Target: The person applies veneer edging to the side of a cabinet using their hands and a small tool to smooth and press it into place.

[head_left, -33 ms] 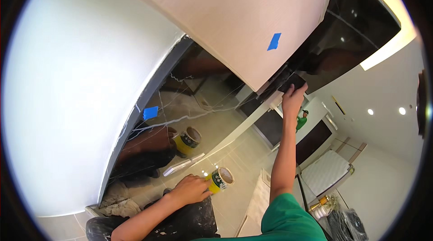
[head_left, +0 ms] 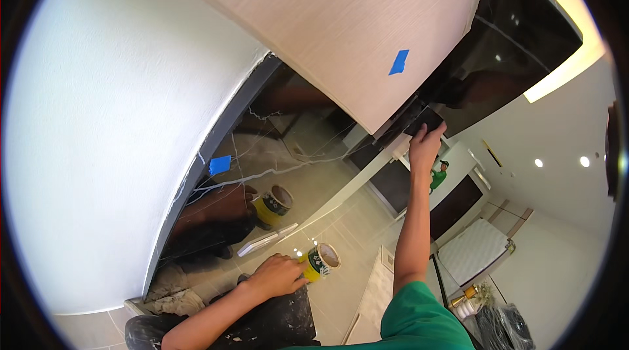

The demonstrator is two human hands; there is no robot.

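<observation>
My right hand (head_left: 426, 142) reaches up with the arm stretched out. Its fingertips press on a small dark glossy piece (head_left: 426, 117) where the light wood panel (head_left: 341, 29) meets the black glossy panel (head_left: 517, 42). My left hand (head_left: 278, 276) rests low on my paint-spattered dark trousers (head_left: 262, 327). Its fingers lie loosely curled against the side of a yellow can (head_left: 321, 261) standing on the tiled floor. I cannot tell whether that hand grips the can.
A blue tape strip (head_left: 398, 62) sticks on the wood panel, another blue tape piece (head_left: 219, 165) on the dark veined glossy wall (head_left: 288, 147), which mirrors the can. A white curved wall (head_left: 105, 127) fills the left. A distant person in green (head_left: 438, 176) stands beyond.
</observation>
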